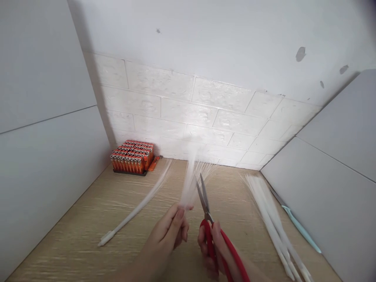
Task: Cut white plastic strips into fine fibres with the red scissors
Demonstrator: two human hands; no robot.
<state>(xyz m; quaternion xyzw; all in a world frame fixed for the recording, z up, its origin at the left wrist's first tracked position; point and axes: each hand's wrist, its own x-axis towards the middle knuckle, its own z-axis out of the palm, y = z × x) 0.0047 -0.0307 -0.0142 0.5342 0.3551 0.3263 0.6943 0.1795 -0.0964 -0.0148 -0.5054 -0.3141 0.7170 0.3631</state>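
Observation:
My left hand (173, 229) is closed round a bundle of thin, clear-white fibre strands (190, 184), whose loose ends fan out away from me toward the wall. In my right hand (216, 246) are red-handled scissors (207, 215), pointing away from me with their blades slightly apart. The blade tips lie at the right side of the fanned strands; whether they touch any strand I cannot tell. Another fibre bundle (141, 205) with a white end cap rests on the table to the left. Several more bundles (272, 219) lie at the right.
Orange batteries (131, 156) stand in rows on a black tray at the back left, an orange tool (154, 163) beside them. A knife with a pale turquoise handle (302, 229) lies along the right panel. White walls enclose the wooden tabletop (79, 231) on three sides.

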